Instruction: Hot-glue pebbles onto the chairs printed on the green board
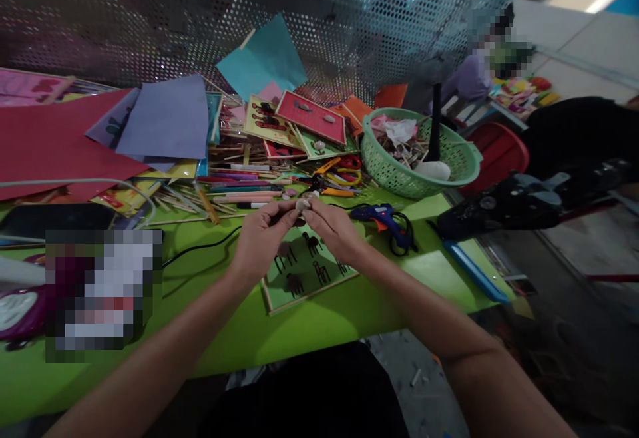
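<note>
Green panel [308, 275], one; above it we see left hand [264, 230] and right hand [335, 225] pinched on one pale pebble [302, 204]. Right: one glue gun [382, 217].

A lime-green table [219, 331] bears a rectangular wood-edged green card [305, 273] at six o'clock. A round mint plastic basket [394, 175] stands at two.

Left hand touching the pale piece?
Touching. The head view shows the left hand with its fingertips against the pale piece, opposite the right hand.
</note>
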Available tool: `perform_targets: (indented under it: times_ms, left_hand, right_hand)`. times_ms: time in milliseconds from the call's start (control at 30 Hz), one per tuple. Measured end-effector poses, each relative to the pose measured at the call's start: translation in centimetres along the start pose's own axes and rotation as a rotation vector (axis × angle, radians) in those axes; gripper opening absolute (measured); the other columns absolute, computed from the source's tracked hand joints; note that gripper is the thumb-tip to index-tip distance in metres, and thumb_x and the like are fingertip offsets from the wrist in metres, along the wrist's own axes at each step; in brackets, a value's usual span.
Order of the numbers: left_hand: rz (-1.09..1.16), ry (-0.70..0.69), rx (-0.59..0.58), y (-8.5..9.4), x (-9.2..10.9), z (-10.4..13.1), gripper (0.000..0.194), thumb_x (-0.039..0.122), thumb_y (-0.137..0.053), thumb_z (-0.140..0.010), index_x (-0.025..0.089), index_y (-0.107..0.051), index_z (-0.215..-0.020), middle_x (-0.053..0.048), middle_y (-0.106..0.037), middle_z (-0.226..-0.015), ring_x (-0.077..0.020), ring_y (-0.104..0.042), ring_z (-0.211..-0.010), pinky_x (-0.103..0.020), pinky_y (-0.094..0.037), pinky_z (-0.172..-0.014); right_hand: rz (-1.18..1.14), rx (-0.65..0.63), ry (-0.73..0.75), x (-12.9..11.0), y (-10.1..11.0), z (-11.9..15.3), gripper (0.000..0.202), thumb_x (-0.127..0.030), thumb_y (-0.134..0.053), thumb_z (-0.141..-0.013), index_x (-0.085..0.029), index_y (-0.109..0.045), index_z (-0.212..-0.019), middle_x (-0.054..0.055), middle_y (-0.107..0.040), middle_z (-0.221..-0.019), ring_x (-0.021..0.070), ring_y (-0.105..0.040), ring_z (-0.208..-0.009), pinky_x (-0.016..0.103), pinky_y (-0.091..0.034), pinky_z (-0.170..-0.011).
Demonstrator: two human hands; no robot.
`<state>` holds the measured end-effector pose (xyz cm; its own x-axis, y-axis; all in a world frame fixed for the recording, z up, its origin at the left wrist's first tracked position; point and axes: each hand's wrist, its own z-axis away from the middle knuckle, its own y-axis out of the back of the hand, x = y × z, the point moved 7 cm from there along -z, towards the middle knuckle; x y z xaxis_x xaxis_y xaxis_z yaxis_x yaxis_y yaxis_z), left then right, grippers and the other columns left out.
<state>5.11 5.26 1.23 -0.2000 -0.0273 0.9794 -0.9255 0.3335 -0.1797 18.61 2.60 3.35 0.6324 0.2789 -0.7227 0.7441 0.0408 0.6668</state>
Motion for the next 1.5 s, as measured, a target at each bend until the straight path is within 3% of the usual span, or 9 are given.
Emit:
perform_targets:
  times_ms: [367, 567, 900, 1133, 1367, 1500]
  left_hand:
    - [-0.052, 0.044, 0.017, 0.2, -0.2, 0.1, 0.035, 0.046, -0.078, -0.084, 0.019, -0.079, -0.105, -0.005, -0.078, -0.095, -0.0192, -0.071, -0.086, -0.030, -0.059, -0.080]
    - [-0.057, -0.002, 0.008, 0.0, 0.6, 0.2, 0.033, 0.046, -0.078, -0.083, 0.018, -0.079, -0.101, -0.004, -0.078, -0.094, -0.0182, -0.069, -0.086, -0.029, -0.057, -0.082]
    - [-0.037, 0.009, -0.006, 0.1, 0.6, 0.0, 0.030, 0.045, -0.077, -0.085, 0.017, -0.074, -0.094, -0.003, -0.075, -0.084, -0.0167, -0.070, -0.076, -0.029, -0.057, -0.076]
    - [-0.101, -0.019, 0.033, 0.5, 0.9, 0.2, 0.028, 0.045, -0.078, -0.084, 0.018, -0.075, -0.092, -0.003, -0.074, -0.087, -0.0156, -0.066, -0.079, -0.027, -0.055, -0.077]
    - [-0.064, -0.019, 0.010, 0.3, 0.5, 0.3, 0.026, 0.043, -0.079, -0.084, 0.019, -0.076, -0.093, -0.002, -0.075, -0.088, -0.0155, -0.069, -0.080, -0.026, -0.055, -0.077]
    - [-0.048, 0.007, 0.023, 0.3, 0.0, 0.3, 0.028, 0.044, -0.080, -0.083, 0.019, -0.076, -0.094, -0.004, -0.077, -0.089, -0.0171, -0.070, -0.082, -0.028, -0.057, -0.079]
  right_hand:
    - [0.013, 0.023, -0.036, -0.4, 0.2, 0.0, 0.028, -0.037, -0.036, -0.101, -0.021, -0.057, -0.091, 0.004, -0.060, -0.089, 0.0181, -0.050, -0.081, 0.030, -0.043, -0.079]
    - [-0.002, 0.013, -0.008, -0.6, 0.4, 0.0, 0.029, -0.042, -0.038, -0.102, -0.022, -0.056, -0.090, 0.004, -0.059, -0.089, 0.0189, -0.052, -0.084, 0.029, -0.043, -0.078]
    - [0.077, 0.029, -0.020, -0.7, 0.3, -0.1, 0.021, -0.034, -0.037, -0.098, -0.024, -0.042, -0.081, 0.001, -0.049, -0.079, 0.0164, -0.041, -0.071, 0.030, -0.037, -0.070]
    - [-0.009, 0.016, 0.024, -0.7, 0.3, 0.0, 0.029, -0.045, -0.034, -0.103, -0.024, -0.046, -0.086, 0.003, -0.053, -0.085, 0.0185, -0.047, -0.078, 0.031, -0.041, -0.076]
    - [0.005, 0.035, -0.018, -0.4, 0.3, 0.0, 0.025, -0.039, -0.034, -0.099, -0.024, -0.040, -0.079, 0.002, -0.049, -0.081, 0.0177, -0.045, -0.074, 0.031, -0.039, -0.073]
    - [-0.016, 0.059, -0.014, -0.3, 0.3, 0.2, 0.026, -0.038, -0.034, -0.100, -0.023, -0.044, -0.080, 0.003, -0.053, -0.083, 0.0180, -0.048, -0.077, 0.031, -0.041, -0.075]
